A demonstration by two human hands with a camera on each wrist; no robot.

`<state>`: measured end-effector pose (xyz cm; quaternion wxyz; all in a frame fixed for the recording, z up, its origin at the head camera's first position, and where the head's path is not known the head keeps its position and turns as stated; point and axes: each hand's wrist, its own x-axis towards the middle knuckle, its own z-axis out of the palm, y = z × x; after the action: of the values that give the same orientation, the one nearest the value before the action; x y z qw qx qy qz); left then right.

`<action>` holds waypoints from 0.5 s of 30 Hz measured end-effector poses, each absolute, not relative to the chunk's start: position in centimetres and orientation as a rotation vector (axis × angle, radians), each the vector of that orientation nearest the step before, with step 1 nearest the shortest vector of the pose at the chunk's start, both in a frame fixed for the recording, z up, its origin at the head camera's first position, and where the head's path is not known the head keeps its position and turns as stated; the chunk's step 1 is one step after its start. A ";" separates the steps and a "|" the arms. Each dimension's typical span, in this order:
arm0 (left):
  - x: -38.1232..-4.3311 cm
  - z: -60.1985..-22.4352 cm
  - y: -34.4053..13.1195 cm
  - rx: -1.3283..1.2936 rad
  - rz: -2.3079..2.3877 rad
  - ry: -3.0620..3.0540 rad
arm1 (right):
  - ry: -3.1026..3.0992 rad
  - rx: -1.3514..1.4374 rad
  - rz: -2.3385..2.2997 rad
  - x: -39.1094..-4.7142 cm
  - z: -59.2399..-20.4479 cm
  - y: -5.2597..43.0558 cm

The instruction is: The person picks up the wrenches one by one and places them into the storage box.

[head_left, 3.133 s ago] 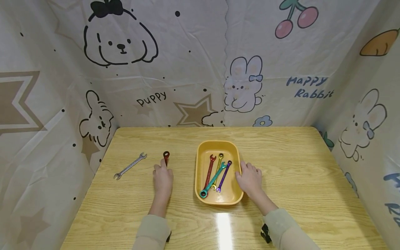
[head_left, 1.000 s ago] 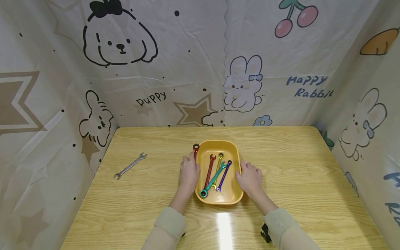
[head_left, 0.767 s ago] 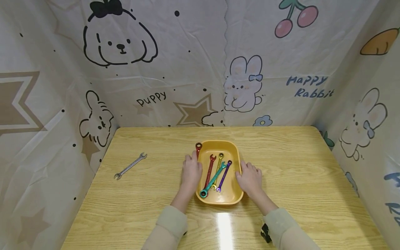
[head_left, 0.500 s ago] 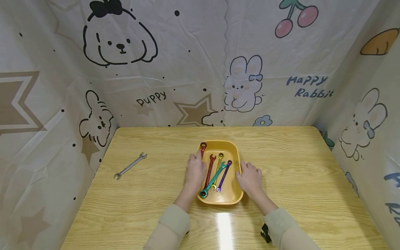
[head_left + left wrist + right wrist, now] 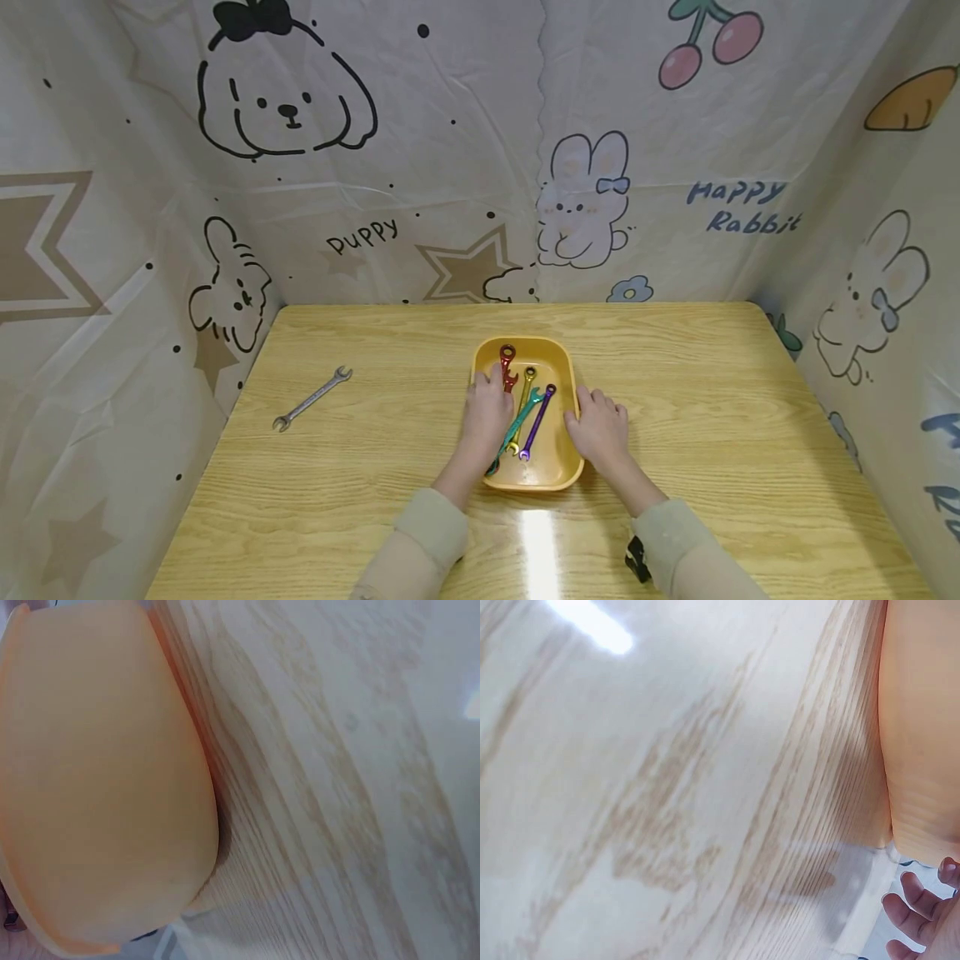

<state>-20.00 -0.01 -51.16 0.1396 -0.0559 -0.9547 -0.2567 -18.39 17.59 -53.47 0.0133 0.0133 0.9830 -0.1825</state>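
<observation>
My left hand (image 5: 486,414) is over the left part of a yellow plastic tray (image 5: 537,486), holding a red ratchet wrench (image 5: 507,353) whose ring end points away from me. Most of its shank is hidden under the hand. In the tray lie another red wrench (image 5: 512,382), partly covered by the hand, a yellow wrench (image 5: 529,377), a teal wrench (image 5: 524,418) and a purple wrench (image 5: 538,422). At the tray's right side my right hand (image 5: 602,427) grips the rim, thumb at the edge. The right wrist view shows its curved fingers (image 5: 919,904) near the tray's outer wall.
A silver double open-ended wrench (image 5: 312,398) lies on the left side of the wooden table (image 5: 712,400). Cloth walls (image 5: 450,83) with cartoon prints enclose the table at the back and both sides.
My left hand has carried the red ratchet wrench rightward from the table, across the tray's left rim, to above the wrenches inside. The right hand and the tray have stayed in place.
</observation>
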 end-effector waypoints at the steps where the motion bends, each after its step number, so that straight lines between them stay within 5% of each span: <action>1: -20.0 -51.2 0.1 -0.166 -0.739 -2.759 | 3.062 0.041 -0.572 -18.4 -53.5 17.6; 15: -19.9 -52.5 2.0 -0.206 -0.678 -2.808 | 3.078 0.037 -0.561 -18.4 -53.5 17.6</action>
<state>-19.94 2.04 -52.45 0.1225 -0.0707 -0.9623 -0.2322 -18.43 17.59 -53.54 0.0063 0.0118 0.9837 -0.1793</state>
